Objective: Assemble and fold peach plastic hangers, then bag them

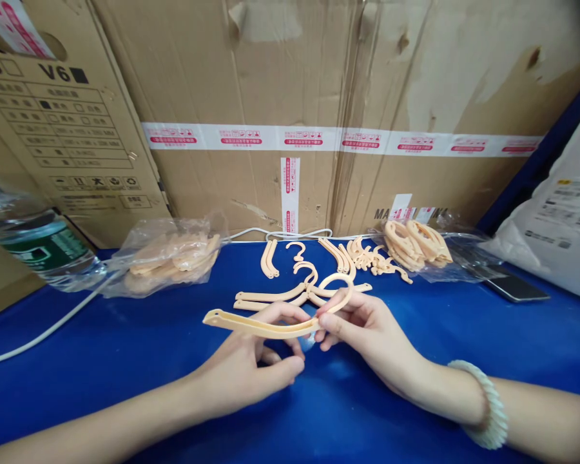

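A peach plastic hanger piece [265, 330], one long curved arm with a large hook, is pinched at its joint between thumb and fingers of my right hand [362, 322]. Its arm extends leftward, passing in front of my left hand [256, 361]. The left fingers curl loosely behind that arm, close to the joint, with the thumb stretched out below; whether the fingertips press on the piece is hard to see. Just beyond my hands lie folding hangers [270, 297] with hooks, partly covered by the held piece. My right wrist wears a pale braided bracelet [486, 403].
Loose hanger arms [269, 259], a hook [297, 250] and a pile of small hooks [367, 254] lie farther back. Bagged parts [174, 254] sit left, more parts [415, 245] right. A water bottle [43, 241], phone [517, 283], white cable [43, 332] and cardboard boxes [251, 77] surround the blue surface.
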{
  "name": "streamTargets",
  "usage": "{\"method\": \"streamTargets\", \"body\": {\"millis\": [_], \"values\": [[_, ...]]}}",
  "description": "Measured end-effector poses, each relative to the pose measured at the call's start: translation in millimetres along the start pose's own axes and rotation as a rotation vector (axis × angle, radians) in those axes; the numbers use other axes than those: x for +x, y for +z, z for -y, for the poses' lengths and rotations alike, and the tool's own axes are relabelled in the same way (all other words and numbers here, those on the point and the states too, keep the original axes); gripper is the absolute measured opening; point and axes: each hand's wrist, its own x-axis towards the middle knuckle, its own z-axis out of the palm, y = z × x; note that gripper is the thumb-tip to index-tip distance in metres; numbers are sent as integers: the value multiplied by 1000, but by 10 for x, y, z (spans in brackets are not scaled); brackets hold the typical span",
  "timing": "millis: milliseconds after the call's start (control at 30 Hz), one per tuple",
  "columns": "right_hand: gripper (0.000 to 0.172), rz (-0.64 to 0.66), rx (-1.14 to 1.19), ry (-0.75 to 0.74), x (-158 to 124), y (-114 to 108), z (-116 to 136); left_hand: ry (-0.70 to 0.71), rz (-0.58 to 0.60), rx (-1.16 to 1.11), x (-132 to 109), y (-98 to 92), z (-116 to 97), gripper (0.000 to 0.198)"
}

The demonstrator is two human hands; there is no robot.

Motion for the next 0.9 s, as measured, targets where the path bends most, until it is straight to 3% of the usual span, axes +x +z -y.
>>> {"method": "streamTargets", "body": {"millis": [167,367,433,500,567,633,767,900], "values": [[25,83,-91,28,12,54,-37,25,-52,-61,21,17,8,15],[30,129,-77,48,39,79,-3,-14,-44,-177,71,-15,8,19],[28,144,-184,-25,128,-27,88,-58,-73,-239,87,-33,8,24],[24,97,-448,-217,284,-231,207,-86,-122,-291,98,-49,15,28],[19,30,-927,-452,481,-499,310,-97,-152,-338,103,-60,28,31],[19,99,-1332,-540,670,-761,356,-96,-160,-373,104,-64,41,34],[18,195,-1412,-491,882,-1041,281,-69,-156,-387,100,-60,34,33],[17,233,-1399,-476,923,-1020,202,-75,-141,-364,96,-55,3,32]]}}
